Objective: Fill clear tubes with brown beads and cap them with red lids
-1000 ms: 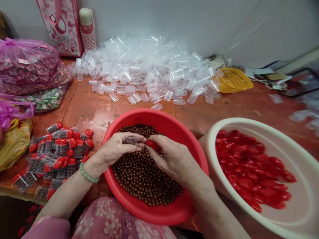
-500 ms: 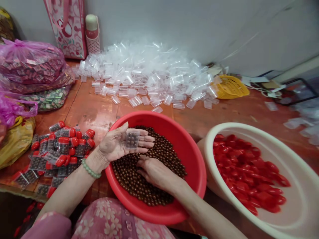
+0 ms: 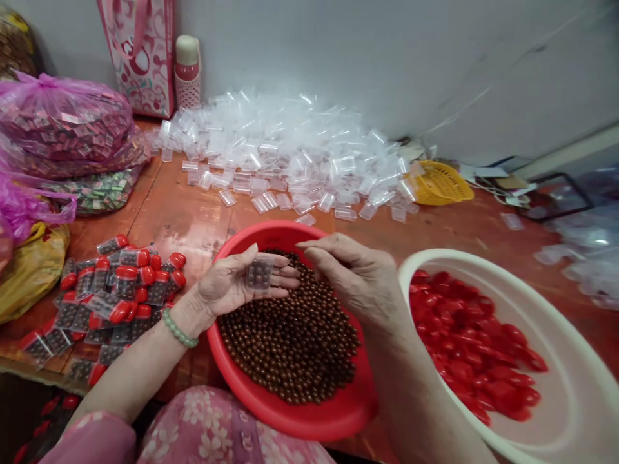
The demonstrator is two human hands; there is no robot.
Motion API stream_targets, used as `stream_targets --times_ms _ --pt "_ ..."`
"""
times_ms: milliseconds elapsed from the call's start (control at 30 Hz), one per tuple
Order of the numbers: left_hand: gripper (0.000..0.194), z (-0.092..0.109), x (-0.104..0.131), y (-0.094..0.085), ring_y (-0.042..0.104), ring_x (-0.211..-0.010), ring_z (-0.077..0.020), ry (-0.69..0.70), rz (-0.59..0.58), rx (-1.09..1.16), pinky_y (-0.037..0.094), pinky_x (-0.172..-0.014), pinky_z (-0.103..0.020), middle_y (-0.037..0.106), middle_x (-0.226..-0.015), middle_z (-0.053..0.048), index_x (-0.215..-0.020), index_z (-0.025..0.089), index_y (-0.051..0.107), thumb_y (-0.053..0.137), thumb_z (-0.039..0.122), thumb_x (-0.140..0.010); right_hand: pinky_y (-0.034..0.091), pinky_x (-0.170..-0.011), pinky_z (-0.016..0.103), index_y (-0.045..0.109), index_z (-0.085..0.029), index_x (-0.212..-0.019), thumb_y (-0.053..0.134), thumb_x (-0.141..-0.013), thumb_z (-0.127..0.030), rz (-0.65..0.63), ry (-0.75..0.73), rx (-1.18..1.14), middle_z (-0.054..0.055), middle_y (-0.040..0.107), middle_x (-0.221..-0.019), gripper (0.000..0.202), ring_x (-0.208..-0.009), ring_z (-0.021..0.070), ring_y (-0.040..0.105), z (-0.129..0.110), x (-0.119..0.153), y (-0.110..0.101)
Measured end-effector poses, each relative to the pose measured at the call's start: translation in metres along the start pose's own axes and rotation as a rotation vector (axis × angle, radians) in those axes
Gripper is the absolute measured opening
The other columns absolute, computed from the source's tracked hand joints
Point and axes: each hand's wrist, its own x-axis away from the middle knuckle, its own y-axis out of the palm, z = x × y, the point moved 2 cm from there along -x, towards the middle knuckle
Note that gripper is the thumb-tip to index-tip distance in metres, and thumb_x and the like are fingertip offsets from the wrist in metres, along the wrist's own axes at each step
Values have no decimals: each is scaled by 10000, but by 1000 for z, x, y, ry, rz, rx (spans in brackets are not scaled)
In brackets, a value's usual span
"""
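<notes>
My left hand [image 3: 229,282], palm up, holds a small clear plastic case [image 3: 260,273] with brown balls inside. The case lies across the fingers, with the thumb along its near side and the fingertips stretched out. My right hand [image 3: 355,270] is raised over the right side of a red basin [image 3: 271,229], thumb and index finger pinched together. Whatever is between those fingertips, if anything, cannot be made out. Below both hands, a heap of shiny brown balls [image 3: 290,348] fills much of the basin.
Filled cases with red caps [image 3: 126,281] are piled at left. A cream basin [image 3: 565,386] with red caps [image 3: 471,348] stands at right. Clear empty cases [image 3: 290,154] are heaped by the wall beside a yellow basket [image 3: 442,183]. Pink bags [image 3: 62,122] lie at far left.
My right hand has risen out of the brown balls to above the basin's right side, fingers pinched. The left hand still holds the case in about the same place.
</notes>
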Motion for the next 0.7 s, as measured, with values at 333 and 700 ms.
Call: stream_targets --times_ms 333,700 --pt "427 -2 1 4 704 -896 -197 36 5 -125 506 -920 -354 760 -900 -72 -904 128 715 571 -11 -527 470 -637 273 758 -218 -899 589 -904 -314 -266 -141 131 13 587 -738 195 -693 134 565 -16 -9 29" --pt "417 -4 1 2 675 -1060 -250 -36 -40 -169 467 -990 -393 720 -1112 -125 -1056 127 694 681 71 -643 454 -642 248 734 -211 -823 587 -901 -283 -281 -122 -31 7 588 -740 182 -692 116 557 -11 -2 21"
